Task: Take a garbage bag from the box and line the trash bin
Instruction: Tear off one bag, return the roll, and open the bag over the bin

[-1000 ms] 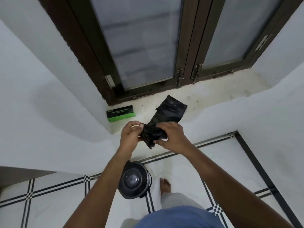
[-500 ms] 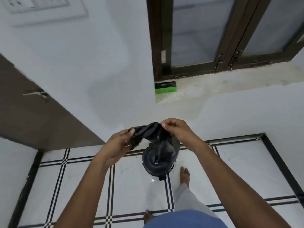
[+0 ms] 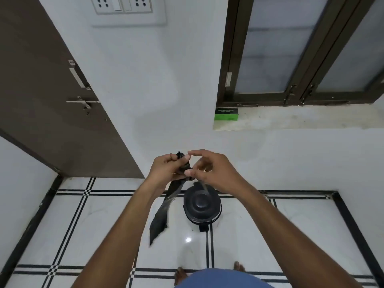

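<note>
From the head camera, the left hand (image 3: 166, 170) grips the bunched top of one black garbage bag (image 3: 161, 217), fingers curled round the gathered plastic, so that the rest of the bag hangs loose below the hand as a narrow, unopened strip toward the floor. That high grip looks meant to let the bag's own weight unroll it. The right hand (image 3: 212, 171) is just beside the left, its thumb and forefinger closing toward the bag's upper edge; whether it pinches a layer of plastic or only touches it cannot be told, since the fingers blur there. My judgement is that the two hands are placed close together in order to find the mouth and part its layers before lining. Directly below the right hand stands one round black trash bin (image 3: 202, 205), its lid closed, so the lining has not begun; the bag's tail hangs just left of the bin, apart from it. Far ahead of the hands, on the window ledge (image 3: 301, 119), lies one green box (image 3: 226, 117), well apart from both hands. Counted: one bag, one bin, one box, two hands, and two bare feet near the lower edge.
</note>
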Motion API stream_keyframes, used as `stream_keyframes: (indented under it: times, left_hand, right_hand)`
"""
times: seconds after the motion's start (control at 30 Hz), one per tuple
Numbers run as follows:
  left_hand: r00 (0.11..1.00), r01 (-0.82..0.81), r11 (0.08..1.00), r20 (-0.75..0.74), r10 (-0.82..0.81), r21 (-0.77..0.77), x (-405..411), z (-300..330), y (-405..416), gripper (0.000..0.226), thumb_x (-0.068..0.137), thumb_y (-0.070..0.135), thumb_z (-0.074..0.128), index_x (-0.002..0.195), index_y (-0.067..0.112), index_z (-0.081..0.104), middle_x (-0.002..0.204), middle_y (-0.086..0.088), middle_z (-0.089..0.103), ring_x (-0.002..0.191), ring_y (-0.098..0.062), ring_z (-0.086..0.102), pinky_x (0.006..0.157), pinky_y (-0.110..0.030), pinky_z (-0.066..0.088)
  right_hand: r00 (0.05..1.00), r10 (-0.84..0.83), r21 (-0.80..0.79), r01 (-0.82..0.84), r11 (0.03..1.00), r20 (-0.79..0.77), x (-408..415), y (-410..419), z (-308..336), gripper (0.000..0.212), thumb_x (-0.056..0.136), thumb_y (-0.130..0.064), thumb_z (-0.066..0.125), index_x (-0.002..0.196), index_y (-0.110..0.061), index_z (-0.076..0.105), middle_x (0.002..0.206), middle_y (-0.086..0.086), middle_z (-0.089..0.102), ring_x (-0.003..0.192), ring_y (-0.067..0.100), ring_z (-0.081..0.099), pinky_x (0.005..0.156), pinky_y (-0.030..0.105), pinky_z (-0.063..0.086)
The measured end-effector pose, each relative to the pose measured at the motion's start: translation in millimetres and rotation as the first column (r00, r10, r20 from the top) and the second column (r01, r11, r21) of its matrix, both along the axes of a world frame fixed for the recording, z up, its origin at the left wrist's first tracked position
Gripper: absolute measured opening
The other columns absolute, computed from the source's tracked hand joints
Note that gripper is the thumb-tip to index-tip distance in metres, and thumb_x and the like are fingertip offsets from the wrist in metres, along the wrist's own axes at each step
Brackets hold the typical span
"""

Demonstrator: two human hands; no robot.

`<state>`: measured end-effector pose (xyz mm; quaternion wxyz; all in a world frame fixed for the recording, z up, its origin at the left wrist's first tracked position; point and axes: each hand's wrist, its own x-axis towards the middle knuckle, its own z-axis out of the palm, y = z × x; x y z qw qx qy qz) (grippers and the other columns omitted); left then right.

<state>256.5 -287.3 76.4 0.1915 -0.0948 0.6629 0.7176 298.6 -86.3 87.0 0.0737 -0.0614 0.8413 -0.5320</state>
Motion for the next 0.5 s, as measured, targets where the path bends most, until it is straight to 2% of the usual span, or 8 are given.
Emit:
stream_keyframes:
  times: [0.03, 0.1, 0.17, 0.23, 0.3, 0.37, 0.47, 0.5]
  left_hand:
    - [0.999, -0.038, 0.999, 0.005, 0.038, 0.023, -1, 2, 6, 0.028, 0.092, 0.031, 0.089, 0.089, 0.01, 0.07, 0.081, -0.008, 0.075, 0.076, -0.022, 0.074, 0.074, -0.028, 0.065]
    - [0.992, -0.114, 0.983, 0.067, 0.105, 0.143, -5, 1, 14, 0.027, 0.092, 0.032, 0.088, 0.096, 0.011, 0.072, 0.084, -0.004, 0.075, 0.077, -0.015, 0.073, 0.078, -0.026, 0.065]
    - [0.989, -0.122, 0.944, 0.119, 0.09, 0.307, -8, 1, 23, 0.022, 0.096, 0.021, 0.084, 0.11, 0.008, 0.072, 0.093, -0.005, 0.077, 0.083, -0.014, 0.077, 0.082, -0.026, 0.066]
    - [0.991, -0.084, 0.921, 0.125, 0.039, 0.381, -10, 5, 31, 0.026, 0.097, 0.009, 0.081, 0.122, 0.006, 0.071, 0.1, -0.007, 0.078, 0.088, -0.015, 0.078, 0.085, -0.026, 0.067]
    - [0.994, -0.051, 0.924, 0.11, 0.01, 0.378, -10, 6, 39, 0.022, 0.097, 0.009, 0.081, 0.116, 0.008, 0.072, 0.098, -0.005, 0.077, 0.083, -0.012, 0.077, 0.082, -0.025, 0.067]
    - [0.993, -0.011, 0.939, 0.116, -0.03, 0.344, -9, 6, 48, 0.013, 0.097, 0.016, 0.082, 0.105, 0.012, 0.072, 0.088, 0.001, 0.073, 0.073, -0.008, 0.072, 0.077, -0.024, 0.066]
    - [0.988, 0.094, 0.953, 0.092, -0.125, 0.289, -9, 5, 52, 0.018, 0.095, 0.023, 0.082, 0.104, 0.012, 0.072, 0.085, 0.003, 0.066, 0.067, -0.007, 0.063, 0.076, -0.024, 0.064]
    - [0.984, 0.132, 0.955, 0.08, -0.158, 0.266, -9, 4, 51, 0.02, 0.093, 0.023, 0.083, 0.106, 0.012, 0.073, 0.088, 0.002, 0.066, 0.066, -0.008, 0.06, 0.077, -0.025, 0.064]
  right_hand:
    - [1.0, -0.023, -0.003, 0.023, 1.0, 0.004, -1, 4, -2, 0.044, 0.094, -0.041, 0.088, 0.136, -0.034, 0.076, 0.098, -0.013, 0.083, 0.096, 0.004, 0.078, 0.095, 0.033, 0.062]
    - [0.993, -0.114, -0.024, 0.113, 0.993, -0.024, -3, 13, -7, 0.023, 0.098, -0.031, 0.086, 0.12, -0.026, 0.085, 0.096, -0.012, 0.085, 0.094, 0.005, 0.08, 0.096, 0.037, 0.064]
    - [0.985, -0.166, -0.029, 0.165, 0.986, -0.052, -4, 24, -11, 0.012, 0.098, -0.031, 0.085, 0.108, -0.023, 0.088, 0.096, -0.011, 0.085, 0.094, 0.007, 0.08, 0.096, 0.039, 0.065]
    - [0.972, -0.236, -0.129, 0.232, 0.964, -0.012, -3, 35, -10, 0.011, 0.096, -0.03, 0.087, 0.097, -0.02, 0.086, 0.089, -0.005, 0.084, 0.084, 0.015, 0.079, 0.085, 0.037, 0.066]
    - [0.953, -0.284, -0.289, 0.301, 0.909, 0.101, -1, 44, -7, 0.016, 0.095, -0.029, 0.088, 0.089, -0.016, 0.081, 0.083, -0.002, 0.081, 0.078, 0.013, 0.076, 0.074, 0.033, 0.062]
    - [0.926, -0.302, -0.382, 0.369, 0.847, 0.224, 0, 55, 0, 0.028, 0.096, -0.036, 0.085, 0.09, -0.009, 0.078, 0.086, 0.001, 0.08, 0.082, 0.014, 0.075, 0.073, 0.033, 0.06]
    - [0.881, -0.261, -0.512, 0.447, 0.734, 0.396, -9, 81, 1, 0.065, 0.096, -0.053, 0.079, 0.116, 0.008, 0.073, 0.111, 0.023, 0.081, 0.098, 0.029, 0.074, 0.081, 0.046, 0.06]
    - [0.865, -0.269, -0.543, 0.481, 0.689, 0.424, -12, 91, 0, 0.068, 0.097, -0.055, 0.077, 0.123, 0.008, 0.073, 0.121, 0.025, 0.08, 0.104, 0.031, 0.074, 0.083, 0.047, 0.06]
